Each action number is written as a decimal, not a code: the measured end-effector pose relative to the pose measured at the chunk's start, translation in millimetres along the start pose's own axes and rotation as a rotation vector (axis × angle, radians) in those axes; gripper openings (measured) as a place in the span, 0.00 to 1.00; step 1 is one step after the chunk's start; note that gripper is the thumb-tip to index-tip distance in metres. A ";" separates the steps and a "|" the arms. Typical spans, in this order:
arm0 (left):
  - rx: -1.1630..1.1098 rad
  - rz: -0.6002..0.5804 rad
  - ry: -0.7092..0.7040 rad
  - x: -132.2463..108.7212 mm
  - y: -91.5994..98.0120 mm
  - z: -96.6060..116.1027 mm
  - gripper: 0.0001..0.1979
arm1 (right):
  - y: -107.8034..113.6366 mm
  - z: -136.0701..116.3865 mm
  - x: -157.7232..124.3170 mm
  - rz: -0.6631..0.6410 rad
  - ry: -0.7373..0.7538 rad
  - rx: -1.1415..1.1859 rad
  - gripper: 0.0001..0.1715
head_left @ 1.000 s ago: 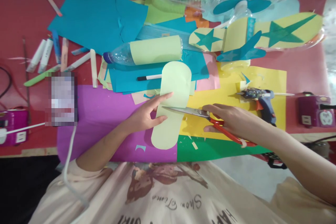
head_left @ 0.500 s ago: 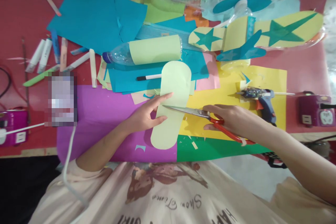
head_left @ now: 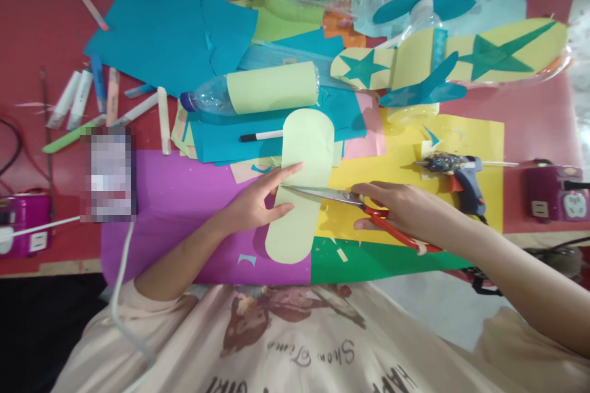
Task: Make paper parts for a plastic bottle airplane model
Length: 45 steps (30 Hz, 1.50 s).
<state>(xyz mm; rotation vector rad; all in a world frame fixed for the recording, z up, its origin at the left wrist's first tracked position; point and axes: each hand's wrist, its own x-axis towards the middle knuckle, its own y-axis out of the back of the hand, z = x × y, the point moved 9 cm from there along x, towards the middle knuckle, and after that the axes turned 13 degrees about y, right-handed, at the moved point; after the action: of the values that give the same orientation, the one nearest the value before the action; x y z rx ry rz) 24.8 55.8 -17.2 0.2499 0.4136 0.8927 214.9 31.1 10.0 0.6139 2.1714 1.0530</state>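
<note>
A pale green paper strip (head_left: 308, 141) with rounded ends stretches across the middle of the work area. My left hand (head_left: 258, 199) holds its left edge, index finger and thumb spread on top; the other fingers are mostly hidden. In my right hand (head_left: 396, 206) is a pair of scissors (head_left: 343, 196) with red handles. Its metal blades cross the middle of the strip from the right, and the tip reaches close to my left hand. The blades look nearly closed; whether one lies under the paper I cannot tell.
Behind the strip lie a bottle wrapped in pale green paper (head_left: 274, 87), a marker (head_left: 262, 136) and blue sheets (head_left: 170, 24). A glue gun (head_left: 461, 178) rests at right on yellow paper (head_left: 391, 141). A bottle plane (head_left: 415, 61) stands behind it. A phone (head_left: 113, 178) with a cable is at left.
The scissors and my right hand have shifted slightly left, so the blades reach further across the paper strip. My left hand stays in place.
</note>
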 end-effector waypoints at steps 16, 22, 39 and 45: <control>0.017 -0.009 -0.004 0.4 -1.1 4.6 0.32 | 1.1 -2.3 4.5 -0.035 0.005 -0.005 0.30; 0.026 -0.002 -0.050 -0.6 -0.5 6.9 0.33 | 3.6 -2.6 4.7 0.001 0.026 -0.038 0.30; -0.173 0.203 0.024 -1.6 43.0 -0.6 0.32 | 20.4 34.6 -15.2 0.294 -0.357 0.003 0.20; 0.044 0.245 0.000 1.0 34.2 -1.0 0.27 | 35.2 59.9 -3.9 0.328 -0.604 -0.024 0.25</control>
<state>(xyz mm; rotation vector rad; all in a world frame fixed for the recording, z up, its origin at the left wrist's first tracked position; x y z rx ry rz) 1.0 77.4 -5.4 0.3463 0.4088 1.1248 265.1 79.4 11.5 1.1383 1.5609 0.8989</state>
